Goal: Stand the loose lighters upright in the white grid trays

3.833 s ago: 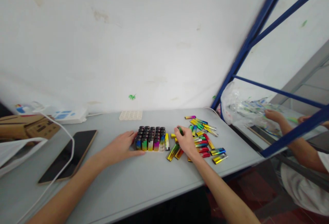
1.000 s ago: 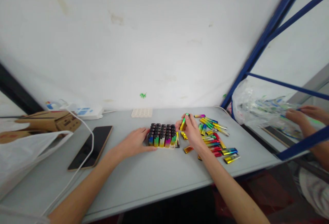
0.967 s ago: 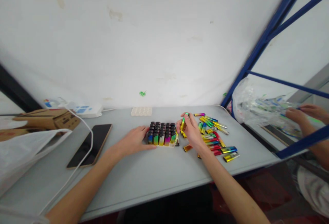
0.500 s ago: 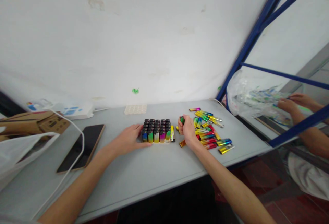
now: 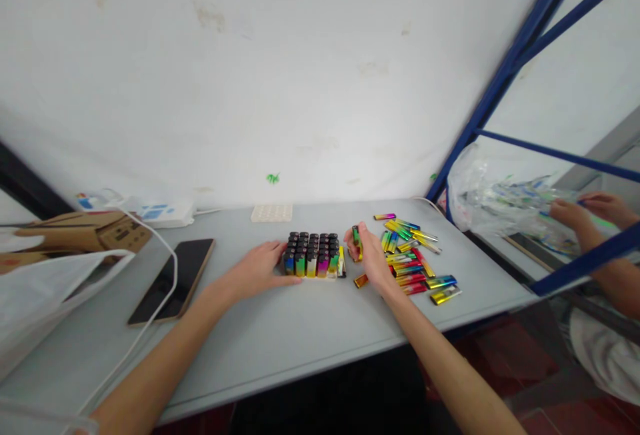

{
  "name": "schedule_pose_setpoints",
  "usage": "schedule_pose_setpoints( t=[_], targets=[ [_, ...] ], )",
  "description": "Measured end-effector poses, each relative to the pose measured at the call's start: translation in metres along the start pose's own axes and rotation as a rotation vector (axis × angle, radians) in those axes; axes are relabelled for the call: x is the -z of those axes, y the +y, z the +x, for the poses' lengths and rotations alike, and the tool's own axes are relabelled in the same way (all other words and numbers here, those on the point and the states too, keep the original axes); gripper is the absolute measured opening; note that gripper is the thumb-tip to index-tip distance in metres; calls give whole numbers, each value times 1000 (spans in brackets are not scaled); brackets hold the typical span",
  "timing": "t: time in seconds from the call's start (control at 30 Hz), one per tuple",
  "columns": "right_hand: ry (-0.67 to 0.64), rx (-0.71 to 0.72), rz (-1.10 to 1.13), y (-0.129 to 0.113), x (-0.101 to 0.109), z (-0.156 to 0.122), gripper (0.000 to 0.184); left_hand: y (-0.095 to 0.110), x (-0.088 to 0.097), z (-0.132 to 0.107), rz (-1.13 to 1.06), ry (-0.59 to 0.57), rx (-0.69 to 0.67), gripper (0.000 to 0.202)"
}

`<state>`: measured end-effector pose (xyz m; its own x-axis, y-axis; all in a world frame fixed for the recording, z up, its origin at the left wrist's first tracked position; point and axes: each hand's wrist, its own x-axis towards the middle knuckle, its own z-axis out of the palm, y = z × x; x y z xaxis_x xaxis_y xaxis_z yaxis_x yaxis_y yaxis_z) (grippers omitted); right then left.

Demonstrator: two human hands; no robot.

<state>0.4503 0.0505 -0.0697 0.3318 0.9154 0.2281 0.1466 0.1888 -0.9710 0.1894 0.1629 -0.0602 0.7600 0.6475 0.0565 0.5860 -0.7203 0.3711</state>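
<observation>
Several lighters (image 5: 311, 255) with black tops and shiny coloured bodies stand upright in tight rows, in a white tray (image 5: 327, 279). My left hand (image 5: 260, 265) grips the left end of this block, thumb along the front and fingers behind. Just right of the block, my right hand (image 5: 369, 252) is closed around a green and yellow lighter (image 5: 357, 238), held fairly upright above the table; the fingers hide part of it. A yellow lighter (image 5: 341, 263) leans or lies against the block's right end. Beyond my right hand lie several loose metallic-coloured lighters (image 5: 413, 268).
A white tray with cells (image 5: 271, 213) lies near the wall. On the left are a phone (image 5: 173, 282), a white cable (image 5: 173, 268), a cardboard box (image 5: 95, 232) and a white bag (image 5: 55, 302). Right, beyond a blue frame (image 5: 480, 115), another person's hands (image 5: 585, 212) work by a plastic bag (image 5: 470, 185).
The view has shifted slightly, moving the scene rightward. More of the lighter in my right hand shows now. My left hand keeps its hold on the block.
</observation>
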Motion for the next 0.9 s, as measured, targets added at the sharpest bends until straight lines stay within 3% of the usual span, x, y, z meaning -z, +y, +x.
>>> schedule_pose_setpoints(
  t=[0.2,0.37,0.6,0.9],
  targets=[
    [-21,212,-296,1,17,-33,44,-1,-3,2,-21,11,-28,63],
    [107,404,-582,-10,18,-37,36,-6,-8,2,-62,44,-54,60],
    [91,454,-691,-1,12,-42,44,-13,-15,2,-58,63,-64,61],
    [-44,512,-741,8,12,-42,42,-8,-11,2,-50,42,-49,60]
  ],
)
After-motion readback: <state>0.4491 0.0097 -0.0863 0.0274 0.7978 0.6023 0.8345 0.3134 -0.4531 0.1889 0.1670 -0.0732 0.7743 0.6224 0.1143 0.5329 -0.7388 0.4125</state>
